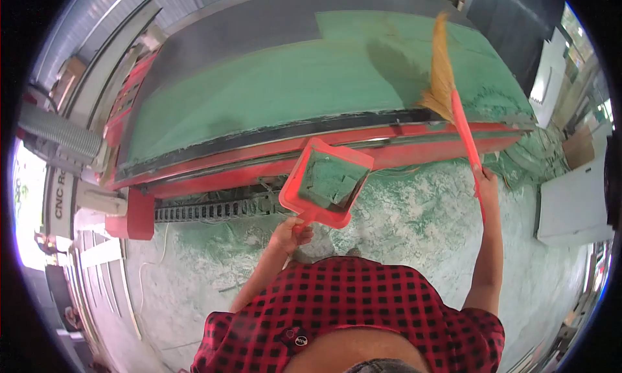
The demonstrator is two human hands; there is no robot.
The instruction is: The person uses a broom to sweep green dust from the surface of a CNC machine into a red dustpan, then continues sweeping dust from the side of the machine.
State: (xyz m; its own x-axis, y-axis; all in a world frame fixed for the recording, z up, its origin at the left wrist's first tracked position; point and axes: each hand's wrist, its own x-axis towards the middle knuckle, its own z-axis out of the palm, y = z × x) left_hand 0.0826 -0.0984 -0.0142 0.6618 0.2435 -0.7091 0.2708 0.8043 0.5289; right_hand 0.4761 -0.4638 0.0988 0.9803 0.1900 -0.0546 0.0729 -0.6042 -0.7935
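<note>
My left hand is wrapped round the short handle of a red dustpan, held in front of the machine's near edge. Green dust and a few small scraps lie in the pan. Out to the right, my right hand grips the red handle of a broom. Its straw-coloured bristles point away from me, over the right part of the machine bed. A coat of green dust covers most of that bed, with a dark grey area along the far and left sides.
A red rail runs along the bed's near side, with a black cable chain below it. At left stand a CNC machine's end and a grey hose. A white cabinet is at right. Green dust streaks the concrete floor.
</note>
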